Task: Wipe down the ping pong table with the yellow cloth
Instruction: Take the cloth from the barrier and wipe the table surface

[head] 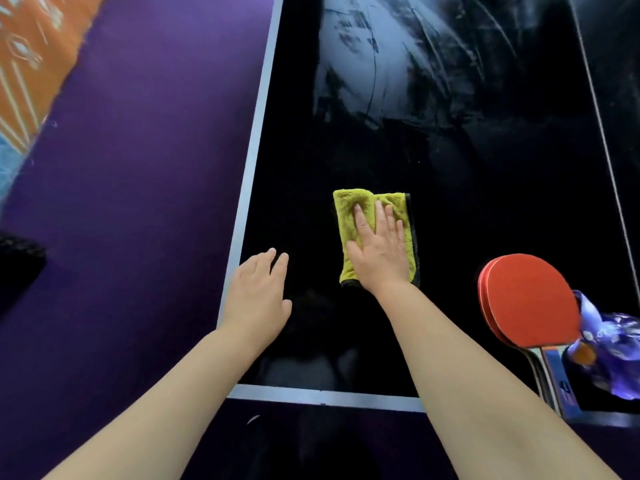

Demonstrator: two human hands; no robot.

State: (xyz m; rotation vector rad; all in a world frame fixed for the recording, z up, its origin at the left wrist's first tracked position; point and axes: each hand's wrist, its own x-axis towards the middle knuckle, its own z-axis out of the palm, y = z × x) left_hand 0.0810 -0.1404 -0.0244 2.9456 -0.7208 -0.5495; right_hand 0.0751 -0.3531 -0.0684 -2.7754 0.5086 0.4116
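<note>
Yellow cloth (pixel 349 220) flat under right hand's (pixel 379 251) fingers.

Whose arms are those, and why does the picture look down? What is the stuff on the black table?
No machine here: those are a person's two bare arms. The camera sits on the person's head, so you look down just as they do. The black surface with the pale border is a ping pong table. The right hand lies flat, fingers straight, pressing a folded yellow cloth onto it. The left hand is open near the table's left edge and holds nothing. At the right lie stacked red paddles beside a shiny purple thing.
</note>
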